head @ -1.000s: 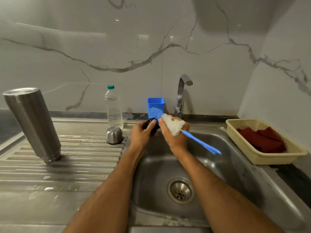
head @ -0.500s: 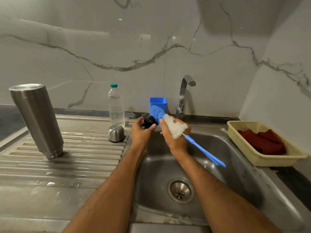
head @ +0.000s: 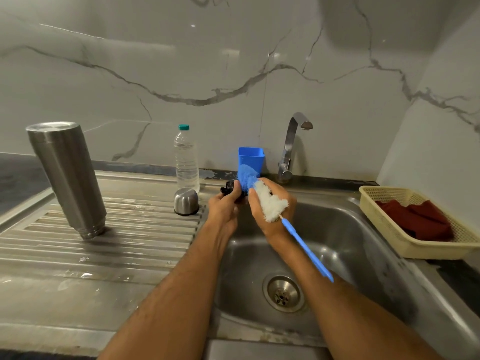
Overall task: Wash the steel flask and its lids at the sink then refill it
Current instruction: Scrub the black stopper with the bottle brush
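Head view: left hand (head: 225,209) grips black inner lid (head: 232,190) over sink's (head: 363,242) back rim; right hand (head: 270,211) clamps bottle brush (head: 270,205), bristles against lid's right side, handle trailing toward person. Steel flask (head: 68,178) stands inverted, well left, nearer left hand.

Dim, soft overhead light (wide-angle bending at edges), slight blur.

Since the first earlier frame the left hand (head: 225,207) has turned the black inner lid (head: 232,190) so more of it shows above the fingers, while the brush (head: 270,205) in the right hand (head: 272,213) has shifted slightly along that lid.
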